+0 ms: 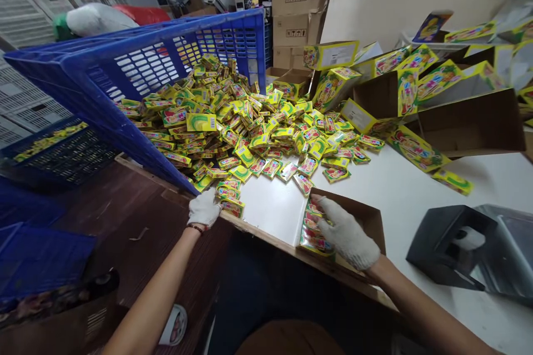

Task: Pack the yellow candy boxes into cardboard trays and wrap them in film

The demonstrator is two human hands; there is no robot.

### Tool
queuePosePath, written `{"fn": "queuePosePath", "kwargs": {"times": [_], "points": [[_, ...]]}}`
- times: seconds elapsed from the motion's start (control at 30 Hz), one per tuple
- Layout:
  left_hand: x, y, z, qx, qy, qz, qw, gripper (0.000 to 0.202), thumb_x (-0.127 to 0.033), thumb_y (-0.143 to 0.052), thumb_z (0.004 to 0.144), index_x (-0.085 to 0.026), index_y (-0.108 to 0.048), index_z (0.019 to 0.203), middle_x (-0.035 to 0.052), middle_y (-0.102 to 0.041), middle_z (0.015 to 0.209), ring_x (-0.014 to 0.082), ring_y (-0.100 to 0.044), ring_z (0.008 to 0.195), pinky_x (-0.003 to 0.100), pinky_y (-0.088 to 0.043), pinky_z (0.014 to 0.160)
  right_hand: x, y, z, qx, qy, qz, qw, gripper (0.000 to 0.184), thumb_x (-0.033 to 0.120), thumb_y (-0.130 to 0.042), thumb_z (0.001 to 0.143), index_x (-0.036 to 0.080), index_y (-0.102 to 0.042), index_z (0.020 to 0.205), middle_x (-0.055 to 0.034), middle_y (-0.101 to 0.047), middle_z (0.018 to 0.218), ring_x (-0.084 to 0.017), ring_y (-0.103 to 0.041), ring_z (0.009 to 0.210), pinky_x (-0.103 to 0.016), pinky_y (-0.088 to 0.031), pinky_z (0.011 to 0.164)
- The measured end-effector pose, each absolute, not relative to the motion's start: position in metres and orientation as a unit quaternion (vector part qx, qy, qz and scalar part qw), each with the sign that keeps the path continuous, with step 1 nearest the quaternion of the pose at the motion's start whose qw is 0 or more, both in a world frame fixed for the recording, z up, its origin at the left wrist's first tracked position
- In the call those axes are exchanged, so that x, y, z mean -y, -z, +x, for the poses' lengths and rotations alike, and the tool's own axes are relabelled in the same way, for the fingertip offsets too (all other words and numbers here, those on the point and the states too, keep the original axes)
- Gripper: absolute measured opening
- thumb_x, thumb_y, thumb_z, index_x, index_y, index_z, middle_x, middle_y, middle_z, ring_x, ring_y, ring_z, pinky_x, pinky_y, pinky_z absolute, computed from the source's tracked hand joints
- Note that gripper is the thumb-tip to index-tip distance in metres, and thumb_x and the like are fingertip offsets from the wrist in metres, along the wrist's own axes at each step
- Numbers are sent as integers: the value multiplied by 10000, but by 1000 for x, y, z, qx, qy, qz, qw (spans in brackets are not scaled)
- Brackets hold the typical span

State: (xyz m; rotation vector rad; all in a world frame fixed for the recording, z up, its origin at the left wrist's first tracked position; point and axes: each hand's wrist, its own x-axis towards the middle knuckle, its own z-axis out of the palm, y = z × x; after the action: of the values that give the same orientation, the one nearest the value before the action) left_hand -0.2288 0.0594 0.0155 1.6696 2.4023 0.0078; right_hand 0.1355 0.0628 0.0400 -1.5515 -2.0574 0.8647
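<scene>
A heap of small yellow-and-green printed packets (233, 133) covers the far part of the white table (270, 205), spilling against a tilted blue plastic crate (137, 72). My left hand (204, 208), in a white knit glove, rests at the heap's near edge, touching packets at the crate's lower corner. Whether its fingers grip any is hard to tell. My right hand (347, 238), also gloved, reaches into a shallow brown cardboard box (360, 216) at the table's front edge. Its fingers lie on a row of packets (314, 230) standing inside the box.
Open cartons and yellow printed boxes (416, 89) lie scattered on the table's right side. A black box-shaped object (449, 247) sits at the right. Blue crates (33, 260) stand left of the table's wooden edge (266, 238), and stacked brown cartons (297, 16) rise behind.
</scene>
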Motion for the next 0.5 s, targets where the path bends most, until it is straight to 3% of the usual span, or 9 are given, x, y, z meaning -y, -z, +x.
{"fn": "queuePosePath", "kwargs": {"times": [0.07, 0.17, 0.33, 0.43, 0.5], "points": [[-60, -11, -217, -805, -11, 585, 92, 218, -290, -514, 841, -198, -590, 1024, 105, -637, 1082, 267, -598, 1043, 351, -443, 866, -70, -41, 105, 776, -320, -508, 191, 473, 239, -471, 847, 178, -552, 1309, -119, -581, 1341, -239, -550, 1228, -391, -402, 1073], [-68, -12, -206, -783, -25, 618, 68, 268, -234, -423, 883, -174, -568, 1101, 144, -568, 1196, 272, -537, 1137, 368, -409, 942, -80, -34, 54, 802, -344, -481, 83, 426, 205, -493, 861, 175, -572, 1279, -126, -573, 1338, -226, -570, 1188, -346, -412, 1036], [-87, -22, -218, -727, -1, 676, 117, 233, -336, -446, 902, -208, -597, 1023, 98, -597, 1088, 253, -555, 1063, 367, -417, 928, -99, -14, -19, 773, -371, -515, -5, 409, 258, -599, 817, 122, -581, 1203, -189, -650, 1158, -272, -650, 999, -346, -491, 791], [-89, -24, -224, -696, 4, 701, 155, 272, -438, -591, 817, -212, -616, 966, 86, -598, 1068, 252, -570, 1004, 351, -439, 884, -105, -5, -41, 763, -386, -519, -15, 293, 259, -639, 788, 129, -612, 1049, -162, -687, 1010, -261, -657, 897, -319, -470, 704], [-87, -21, -223, -682, -8, 711, 172, 331, -411, -721, 694, -217, -620, 943, 83, -590, 1089, 269, -560, 1027, 360, -435, 903, -107, -1, -45, 762, -391, -517, 1, 294, 276, -645, 787, 149, -586, 1046, -140, -681, 1013, -245, -644, 895, -305, -454, 705]]}}
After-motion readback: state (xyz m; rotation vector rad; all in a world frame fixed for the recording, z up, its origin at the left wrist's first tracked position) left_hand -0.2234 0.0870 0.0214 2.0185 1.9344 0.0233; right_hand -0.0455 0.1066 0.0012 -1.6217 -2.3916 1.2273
